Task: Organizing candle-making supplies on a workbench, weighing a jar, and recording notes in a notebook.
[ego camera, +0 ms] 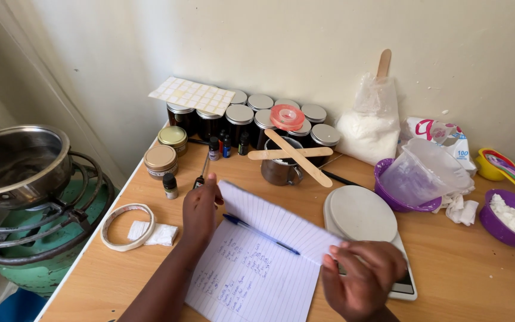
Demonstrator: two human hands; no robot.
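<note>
Left hand (201,209) flat on the left edge of a lined notebook (257,262), fingers together and stretched out, pinching nothing. Right hand (365,277) at the notebook's right edge, fingers curled over the page corner, partly blurred; whether pinching the paper cannot be told. Notebook open near the front edge of the wooden table (448,274), handwriting on the near page, a blue pen (260,234) lying slantwise across the fold. Just right of the notebook, touching the right hand's side, a white round scale (362,214). Behind it, a metal cup (280,170) with two wooden sticks (296,156) crossed over its rim. Farther back, dark jars (251,119) with silver lids in rows against the wall, a pink tape roll (287,116) on top. Left of the left hand, a white tape ring (127,226) and folded tissue (150,234). At far right, a purple bowl (511,217) of white flakes. Off the table's left side, a metal pot (16,158) on a gas burner (43,226).
</note>
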